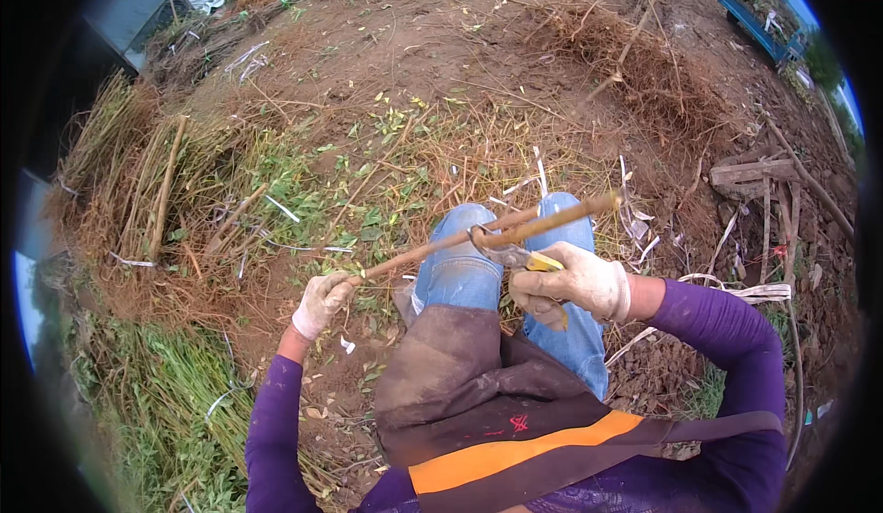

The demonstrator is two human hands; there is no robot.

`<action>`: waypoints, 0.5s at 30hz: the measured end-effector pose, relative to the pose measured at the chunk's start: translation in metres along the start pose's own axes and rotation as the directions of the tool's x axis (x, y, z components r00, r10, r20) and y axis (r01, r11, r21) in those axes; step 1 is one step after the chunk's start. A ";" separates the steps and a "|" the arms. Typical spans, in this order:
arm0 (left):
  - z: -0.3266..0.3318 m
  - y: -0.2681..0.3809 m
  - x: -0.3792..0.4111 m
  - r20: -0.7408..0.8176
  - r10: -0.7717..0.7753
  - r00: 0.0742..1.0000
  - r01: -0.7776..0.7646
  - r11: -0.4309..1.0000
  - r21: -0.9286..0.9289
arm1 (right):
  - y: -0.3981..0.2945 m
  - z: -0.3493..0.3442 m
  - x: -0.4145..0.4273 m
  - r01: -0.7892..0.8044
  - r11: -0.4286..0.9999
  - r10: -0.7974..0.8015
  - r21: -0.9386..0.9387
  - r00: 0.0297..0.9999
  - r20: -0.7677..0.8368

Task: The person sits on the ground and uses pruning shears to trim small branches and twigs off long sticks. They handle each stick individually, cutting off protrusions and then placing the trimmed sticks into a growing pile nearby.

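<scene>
My left hand [323,300], in a pale work glove, grips the lower end of a long brown woody stem [421,251]. This stem slants up to the right across my knees. In my gloved right hand [576,282] is a pair of pruning shears [507,254] with yellow handles. Its blades meet the near end of a second, lighter stem piece [552,227], which points up and right. Whether the two pieces are still joined near the blades, I cannot tell. A dark apron [441,375] with an orange band covers my lap over blue jeans [459,272].
Tied bundles of rooted stems [138,189] lie at the left, above leafy green cuttings [172,382]. A heap of brown roots [662,78] lies ahead right. Near my right side are a wooden stool [755,172] and white strips [752,294]. A blue truck bed [762,20] stands farther off.
</scene>
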State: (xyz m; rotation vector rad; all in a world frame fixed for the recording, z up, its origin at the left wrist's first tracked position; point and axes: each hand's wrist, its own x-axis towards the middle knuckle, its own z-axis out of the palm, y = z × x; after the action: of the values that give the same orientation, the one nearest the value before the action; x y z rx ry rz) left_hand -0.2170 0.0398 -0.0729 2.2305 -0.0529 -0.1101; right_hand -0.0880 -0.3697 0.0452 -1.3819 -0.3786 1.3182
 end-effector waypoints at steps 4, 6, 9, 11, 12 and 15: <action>-0.020 0.044 -0.011 -0.039 0.120 0.992 -0.107 0.965 0.238 | 0.015 -0.011 -0.081 -0.374 0.927 0.371 -0.032 0.926 -0.067; -0.028 0.037 -0.015 -0.242 -0.021 0.970 0.046 0.994 0.095 | 0.008 -0.011 -0.089 -0.136 0.945 0.161 0.298 0.985 -0.060; -0.020 0.000 -0.022 -0.310 -0.024 0.950 0.028 1.000 0.006 | 0.018 -0.029 -0.040 0.275 0.961 -0.270 -0.030 0.905 -0.329; -0.009 0.010 -0.011 -0.270 -0.052 0.961 0.046 0.999 -0.028 | 0.023 -0.043 -0.006 0.391 0.918 -0.387 -0.066 0.848 -0.361; -0.007 0.018 -0.005 -0.250 -0.074 0.965 0.061 0.996 -0.061 | 0.018 -0.049 0.007 0.381 0.916 -0.400 -0.122 0.858 -0.322; -0.008 0.019 0.005 -0.165 -0.098 0.981 0.078 0.990 -0.121 | 0.002 -0.045 0.040 0.426 0.882 -0.468 -0.203 0.845 -0.257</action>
State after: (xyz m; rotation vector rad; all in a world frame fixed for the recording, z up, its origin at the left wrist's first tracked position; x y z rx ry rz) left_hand -0.2117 0.0341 -0.0529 2.1195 0.1430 0.0296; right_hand -0.0382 -0.3592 0.0130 -1.4712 -0.5553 0.6927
